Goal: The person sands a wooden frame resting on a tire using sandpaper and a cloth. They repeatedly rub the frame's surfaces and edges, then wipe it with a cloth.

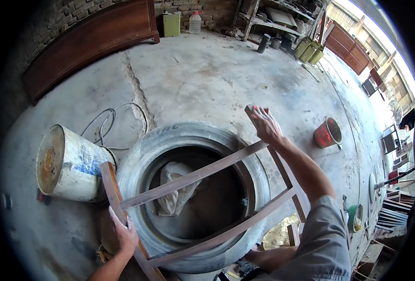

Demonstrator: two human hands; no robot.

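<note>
Wooden chair frame [202, 175], dark reddish-brown, laid flat across the top of a worn grey tyre [144, 154] on a cracked concrete floor [207, 70]. Two long side pieces joined by two slimmer crossbars spanning the tyre's opening; surface dull and dusty, no gloss. Left hand [123, 232] wrapped around the near-left side piece, close to the tyre's lower-left edge, fingers curled over the wood. Right hand [266, 124] pressed flat on the far end of the other side piece, beyond the tyre's upper-right edge, covering a small reddish pad [259, 110]; cannot tell whether gripped or merely pressed. Crumpled pale plastic bag [174, 185] lying inside the tyre's hollow. Rusty-ended white drum [67, 164] tipped on its side, touching the tyre's left edge, with a loose cable [109, 119] looped behind. Red bucket [327, 132] standing well apart at the right. Dark wooden panel [85, 42] leaning against the brick wall at the far left.
</note>
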